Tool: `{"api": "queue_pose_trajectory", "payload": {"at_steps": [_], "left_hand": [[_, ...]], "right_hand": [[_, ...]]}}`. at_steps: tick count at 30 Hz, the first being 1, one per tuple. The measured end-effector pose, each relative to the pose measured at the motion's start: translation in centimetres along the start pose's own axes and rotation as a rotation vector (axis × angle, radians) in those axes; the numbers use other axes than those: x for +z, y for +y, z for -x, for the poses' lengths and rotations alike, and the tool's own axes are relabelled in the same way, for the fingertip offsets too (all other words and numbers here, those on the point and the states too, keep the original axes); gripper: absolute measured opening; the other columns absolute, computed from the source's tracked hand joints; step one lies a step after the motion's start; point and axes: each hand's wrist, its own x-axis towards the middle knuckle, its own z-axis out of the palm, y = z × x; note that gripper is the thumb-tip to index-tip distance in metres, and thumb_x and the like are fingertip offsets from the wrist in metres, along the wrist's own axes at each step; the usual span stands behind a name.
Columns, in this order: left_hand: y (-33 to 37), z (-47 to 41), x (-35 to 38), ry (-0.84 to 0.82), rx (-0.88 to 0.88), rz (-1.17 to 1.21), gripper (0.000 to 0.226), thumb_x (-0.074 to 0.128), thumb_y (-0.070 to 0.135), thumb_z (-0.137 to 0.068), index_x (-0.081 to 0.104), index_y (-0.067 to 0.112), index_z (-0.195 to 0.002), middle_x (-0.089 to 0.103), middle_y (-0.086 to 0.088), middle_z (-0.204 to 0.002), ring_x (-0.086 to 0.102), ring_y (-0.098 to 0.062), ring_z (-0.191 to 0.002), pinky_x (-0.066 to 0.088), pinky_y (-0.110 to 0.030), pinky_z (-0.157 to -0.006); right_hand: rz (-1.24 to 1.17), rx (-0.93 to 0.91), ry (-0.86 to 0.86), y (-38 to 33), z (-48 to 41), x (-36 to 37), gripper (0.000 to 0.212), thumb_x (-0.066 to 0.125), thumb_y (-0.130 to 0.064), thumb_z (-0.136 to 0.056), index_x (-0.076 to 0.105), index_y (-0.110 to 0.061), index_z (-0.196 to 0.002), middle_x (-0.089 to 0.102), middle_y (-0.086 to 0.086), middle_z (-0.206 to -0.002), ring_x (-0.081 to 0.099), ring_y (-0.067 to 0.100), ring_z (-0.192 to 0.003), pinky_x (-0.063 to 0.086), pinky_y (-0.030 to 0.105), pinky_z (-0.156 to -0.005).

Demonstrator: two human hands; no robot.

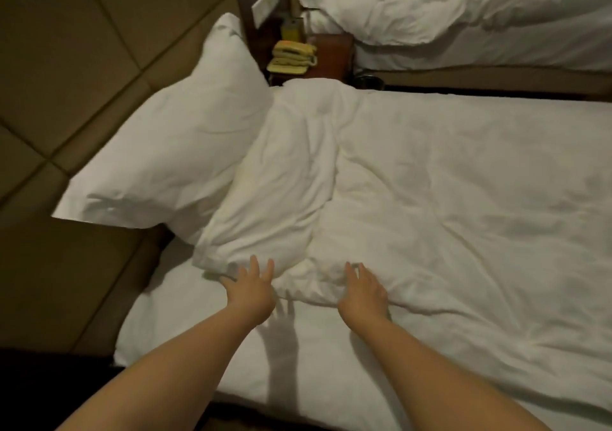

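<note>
1. While both bare arms stretched out over the near bed, the left hand (251, 285) lay flat with its fingers spread and straight, touching the near edge of the white duvet (447, 198) where its top was folded back on itself.
2. The right hand (362, 290) lay just as flat and loose on the same near edge, a little further down the bed. The two hands were apart, and neither clutched any cloth.
3. The duvet covered most of the mattress, rumpled and creased, its folded-over band running from the far side of the bed to the left hand.
4. Below the hands a strip of bare white sheet (205, 338) showed, with the left hand's shadow falling across it.
5. A white pillow (172, 152) leaned against the padded headboard (66, 66), touching the folded band of the duvet.
6. Beyond the bed stood a dark wooden nightstand (334, 56) with a yellowish telephone (293, 56) on it, and a pale switch plate (265, 5) above.
7. Past the nightstand was a second bed (496, 53), its white bedding heaped and unmade.
</note>
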Motion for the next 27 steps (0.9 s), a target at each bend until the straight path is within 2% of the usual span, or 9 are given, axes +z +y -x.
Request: {"api": "queue_pose_trajectory", "payload": {"at_steps": [7, 12, 15, 16, 18, 20, 23, 25, 27], "left_hand": [[-9.0, -7.1, 0.3, 0.138, -0.156, 0.307, 0.095, 0.055, 0.047, -0.089, -0.016, 0.030, -0.149, -0.014, -0.008, -0.158, -0.002, -0.031, -0.145, 0.024, -0.061, -0.105], [-11.2, -12.4, 2.5, 0.013, -0.303, 0.746, 0.103, 0.069, 0.048, -0.077, 0.003, 0.016, -0.150, 0.027, -0.015, -0.150, 0.029, -0.036, -0.135, 0.035, -0.048, -0.106], [-10.4, -13.2, 3.9, -0.114, -0.251, 0.793, 0.079, 0.065, 0.050, -0.081, 0.032, 0.012, -0.143, 0.046, -0.013, -0.139, 0.046, -0.033, -0.125, 0.039, -0.033, -0.098], [-9.9, -13.1, 4.0, -0.132, -0.222, 0.835, 0.069, 0.064, 0.048, -0.084, 0.041, 0.012, -0.138, 0.051, -0.012, -0.136, 0.049, -0.031, -0.123, 0.039, -0.030, -0.094], [-9.0, -12.4, 4.2, -0.114, -0.183, 0.981, 0.055, 0.064, 0.040, -0.086, 0.053, 0.009, -0.130, 0.057, -0.013, -0.129, 0.053, -0.030, -0.117, 0.042, -0.030, -0.091], [-8.7, -11.2, 3.7, -0.075, -0.180, 1.095, 0.047, 0.062, 0.032, -0.085, 0.057, 0.006, -0.124, 0.061, -0.015, -0.122, 0.057, -0.032, -0.110, 0.047, -0.033, -0.090], [-9.5, -9.2, 1.8, -0.090, -0.141, 1.275, 0.060, 0.058, 0.036, -0.072, 0.058, 0.004, -0.123, 0.063, -0.012, -0.112, 0.058, -0.030, -0.101, 0.049, -0.034, -0.085], [-10.9, -8.1, 0.0, -0.103, -0.085, 1.330, 0.067, 0.060, 0.035, -0.067, 0.056, 0.002, -0.125, 0.062, -0.011, -0.110, 0.058, -0.028, -0.098, 0.049, -0.032, -0.080], [-13.6, -7.1, -1.6, -0.087, -0.027, 1.309, 0.065, 0.067, 0.035, -0.073, 0.054, 0.002, -0.127, 0.060, -0.015, -0.119, 0.058, -0.028, -0.102, 0.050, -0.033, -0.083]], "right_hand": [[0.169, -0.044, 0.018, -7.0, -3.4, 5.3, 0.077, 0.049, -0.023, -0.094, 0.000, -0.030, -0.153, -0.001, 0.000, -0.161, 0.001, 0.027, -0.148, 0.009, 0.047, -0.117], [0.323, 0.061, -0.021, -7.1, -7.3, 8.6, 0.079, 0.048, -0.026, -0.095, -0.007, -0.030, -0.152, -0.012, 0.003, -0.160, -0.007, 0.032, -0.147, 0.004, 0.056, -0.114], [0.281, 0.050, 0.027, -8.8, -8.1, 11.2, 0.086, 0.055, -0.024, -0.092, -0.006, -0.033, -0.152, -0.022, -0.003, -0.157, -0.004, 0.029, -0.147, 0.007, 0.056, -0.113], [0.268, 0.024, 0.088, -9.7, -8.0, 11.8, 0.095, 0.066, -0.025, -0.085, 0.000, -0.033, -0.152, -0.018, -0.002, -0.155, 0.005, 0.029, -0.147, 0.012, 0.056, -0.112], [0.239, 0.003, 0.182, -11.2, -8.1, 12.7, 0.123, 0.091, -0.029, -0.051, 0.021, -0.027, -0.151, 0.015, 0.005, -0.156, 0.038, 0.030, -0.137, 0.028, 0.056, -0.106], [0.209, 0.008, 0.190, -12.6, -7.9, 12.4, 0.135, 0.096, -0.034, -0.035, 0.024, -0.023, -0.149, 0.037, 0.013, -0.150, 0.048, 0.032, -0.129, 0.036, 0.055, -0.101], [0.188, 0.048, 0.117, -15.1, -7.5, 10.7, 0.123, 0.072, -0.054, -0.073, -0.016, -0.017, -0.150, -0.007, 0.011, -0.160, 0.006, 0.030, -0.147, 0.013, 0.051, -0.115], [0.072, 0.136, 0.068, -16.7, -6.8, 9.9, 0.115, 0.063, -0.060, -0.079, -0.016, -0.015, -0.151, -0.016, 0.007, -0.159, -0.004, 0.028, -0.148, 0.006, 0.047, -0.117], [-0.023, 0.129, 0.118, -18.7, -5.7, 9.2, 0.104, 0.059, -0.056, -0.083, -0.009, -0.019, -0.152, -0.010, 0.003, -0.161, 0.000, 0.025, -0.148, 0.010, 0.044, -0.117]]}}
